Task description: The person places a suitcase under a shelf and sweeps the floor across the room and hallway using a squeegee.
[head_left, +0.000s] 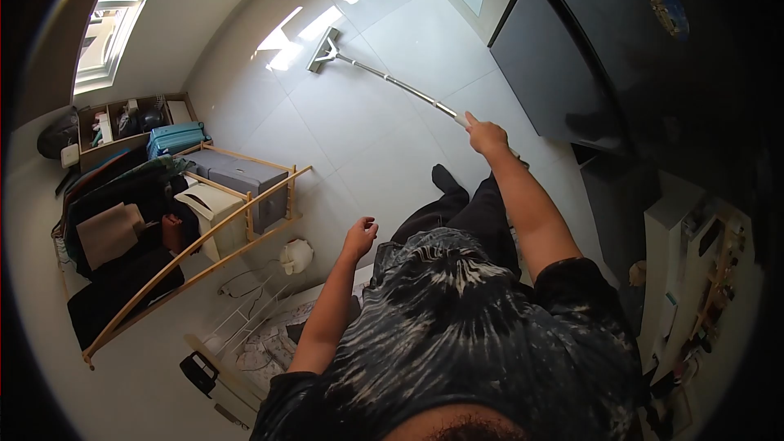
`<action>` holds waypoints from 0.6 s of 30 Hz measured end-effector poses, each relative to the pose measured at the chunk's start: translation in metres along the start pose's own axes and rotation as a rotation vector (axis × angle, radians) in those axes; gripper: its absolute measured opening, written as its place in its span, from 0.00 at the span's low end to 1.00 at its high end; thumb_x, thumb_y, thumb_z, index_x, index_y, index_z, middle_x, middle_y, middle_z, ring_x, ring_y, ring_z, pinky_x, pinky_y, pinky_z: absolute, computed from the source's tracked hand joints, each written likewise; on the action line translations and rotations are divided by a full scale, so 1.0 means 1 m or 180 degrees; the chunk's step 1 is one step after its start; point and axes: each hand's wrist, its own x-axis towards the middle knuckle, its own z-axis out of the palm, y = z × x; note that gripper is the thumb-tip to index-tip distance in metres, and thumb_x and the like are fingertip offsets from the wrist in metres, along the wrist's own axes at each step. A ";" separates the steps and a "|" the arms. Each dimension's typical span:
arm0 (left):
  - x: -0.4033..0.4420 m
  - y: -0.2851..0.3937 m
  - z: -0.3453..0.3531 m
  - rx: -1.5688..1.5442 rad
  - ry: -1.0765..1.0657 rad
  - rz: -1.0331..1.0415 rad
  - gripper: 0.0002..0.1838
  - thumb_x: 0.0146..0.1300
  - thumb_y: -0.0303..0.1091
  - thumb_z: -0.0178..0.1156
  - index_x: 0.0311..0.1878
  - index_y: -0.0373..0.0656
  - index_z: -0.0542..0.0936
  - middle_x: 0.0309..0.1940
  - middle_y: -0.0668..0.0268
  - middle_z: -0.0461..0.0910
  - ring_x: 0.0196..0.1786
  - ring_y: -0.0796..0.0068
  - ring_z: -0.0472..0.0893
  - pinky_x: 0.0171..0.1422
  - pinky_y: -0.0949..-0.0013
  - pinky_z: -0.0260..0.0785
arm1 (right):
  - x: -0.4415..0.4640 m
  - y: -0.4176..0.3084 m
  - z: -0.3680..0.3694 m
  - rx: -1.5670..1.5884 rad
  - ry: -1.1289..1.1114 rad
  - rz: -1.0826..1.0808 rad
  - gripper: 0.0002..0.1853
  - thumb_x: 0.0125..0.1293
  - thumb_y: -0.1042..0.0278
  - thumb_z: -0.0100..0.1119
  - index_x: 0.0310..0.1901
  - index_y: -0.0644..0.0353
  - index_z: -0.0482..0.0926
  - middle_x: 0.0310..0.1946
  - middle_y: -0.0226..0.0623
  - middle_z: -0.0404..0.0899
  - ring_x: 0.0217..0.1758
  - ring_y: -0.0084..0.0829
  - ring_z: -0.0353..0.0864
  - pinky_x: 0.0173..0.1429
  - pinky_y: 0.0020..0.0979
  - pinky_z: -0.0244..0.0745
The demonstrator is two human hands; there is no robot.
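Note:
My right hand (487, 137) is wrapped round the upper part of a mop's long metal handle (400, 85). The far end of the mop carries a wide flat head (323, 51), which rests on the pale tiled floor (359, 139) near patches of sunlight. My left hand (360, 238) hangs free at my side, fingers loosely bent and apart, with nothing in it. A dark-socked foot (445, 179) stands on the tiles between the two hands.
A wooden rack (269, 233) with clothes, grey storage boxes (245, 182) and a wooden organizer (122, 151) stand on the left. Along the right is a dark fridge-like cabinet (543, 57), with shelves (678, 261) below. A window (114, 28) is at upper left.

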 end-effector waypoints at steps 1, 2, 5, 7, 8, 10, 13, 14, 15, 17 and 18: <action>0.004 -0.004 0.005 0.0032 -0.0032 0.0022 0.21 0.65 0.39 0.57 0.56 0.35 0.75 0.44 0.55 0.83 0.37 0.69 0.84 0.46 0.66 0.75 | -0.017 0.027 0.011 0.0000 -0.0025 0.0077 0.25 0.74 0.52 0.41 0.71 0.32 0.59 0.42 0.43 0.83 0.46 0.44 0.83 0.50 0.45 0.76; 0.006 -0.002 0.008 0.0051 -0.0069 -0.0007 0.21 0.65 0.39 0.57 0.56 0.35 0.75 0.44 0.54 0.83 0.37 0.69 0.84 0.45 0.66 0.75 | -0.042 0.058 0.028 -0.0013 -0.0073 0.0157 0.24 0.74 0.53 0.42 0.71 0.33 0.59 0.42 0.41 0.83 0.47 0.44 0.83 0.50 0.45 0.76; 0.021 -0.015 0.025 0.0058 -0.0193 -0.0058 0.21 0.64 0.39 0.58 0.56 0.35 0.75 0.43 0.54 0.83 0.36 0.69 0.84 0.45 0.66 0.76 | -0.157 0.160 0.063 -0.0059 -0.0018 0.0396 0.24 0.72 0.53 0.44 0.69 0.37 0.62 0.35 0.50 0.82 0.39 0.52 0.82 0.45 0.50 0.75; 0.037 -0.033 0.039 0.0054 -0.0257 -0.0119 0.22 0.64 0.39 0.58 0.56 0.35 0.75 0.43 0.54 0.83 0.36 0.69 0.85 0.45 0.66 0.76 | -0.253 0.222 0.085 -0.0108 0.0207 0.0510 0.23 0.73 0.58 0.44 0.69 0.41 0.63 0.34 0.50 0.80 0.37 0.52 0.80 0.41 0.50 0.74; 0.043 -0.041 0.045 0.0086 -0.0337 -0.0197 0.22 0.63 0.40 0.58 0.56 0.35 0.75 0.43 0.54 0.83 0.36 0.69 0.84 0.45 0.66 0.76 | -0.302 0.238 0.083 -0.0163 0.0085 0.0755 0.23 0.72 0.59 0.46 0.68 0.44 0.63 0.37 0.50 0.81 0.39 0.50 0.82 0.43 0.49 0.75; 0.049 -0.035 0.050 0.0103 -0.0414 -0.0235 0.22 0.63 0.40 0.58 0.56 0.35 0.76 0.43 0.54 0.83 0.36 0.69 0.84 0.45 0.66 0.76 | -0.391 0.271 0.087 -0.0432 -0.0232 0.1119 0.23 0.74 0.60 0.44 0.70 0.47 0.62 0.35 0.49 0.81 0.37 0.48 0.81 0.41 0.46 0.75; 0.050 -0.009 0.055 0.0299 -0.0554 -0.0316 0.22 0.63 0.40 0.58 0.55 0.35 0.76 0.42 0.54 0.83 0.36 0.69 0.85 0.45 0.67 0.76 | -0.469 0.285 0.086 -0.0333 -0.0313 0.1398 0.24 0.74 0.59 0.45 0.70 0.48 0.62 0.35 0.49 0.80 0.37 0.48 0.81 0.41 0.46 0.75; 0.053 -0.001 0.057 0.0504 -0.0493 -0.0080 0.22 0.63 0.40 0.58 0.55 0.35 0.76 0.42 0.55 0.83 0.37 0.69 0.84 0.45 0.67 0.76 | -0.477 0.282 0.086 -0.0361 -0.0268 0.1295 0.25 0.74 0.59 0.46 0.70 0.49 0.61 0.35 0.49 0.80 0.37 0.48 0.81 0.41 0.46 0.75; 0.054 0.005 0.057 0.0719 -0.0431 0.0144 0.22 0.63 0.40 0.58 0.55 0.34 0.76 0.42 0.55 0.83 0.37 0.69 0.84 0.45 0.67 0.76 | -0.479 0.278 0.089 -0.0380 -0.0238 0.1190 0.25 0.74 0.58 0.46 0.70 0.50 0.61 0.35 0.50 0.80 0.37 0.48 0.81 0.40 0.47 0.75; 0.058 0.023 0.057 0.0371 -0.0432 0.0129 0.22 0.63 0.40 0.58 0.55 0.34 0.76 0.43 0.54 0.83 0.38 0.69 0.84 0.45 0.67 0.76 | -0.461 0.271 0.094 -0.0306 -0.0199 0.1146 0.25 0.73 0.59 0.47 0.70 0.51 0.61 0.36 0.49 0.80 0.37 0.48 0.81 0.41 0.47 0.75; 0.059 0.034 0.058 0.0006 -0.0434 0.0107 0.22 0.64 0.39 0.58 0.55 0.34 0.75 0.43 0.54 0.83 0.38 0.69 0.84 0.45 0.67 0.76 | -0.447 0.269 0.096 -0.0249 -0.0163 0.1099 0.25 0.73 0.59 0.47 0.70 0.52 0.62 0.36 0.49 0.80 0.38 0.48 0.81 0.41 0.47 0.75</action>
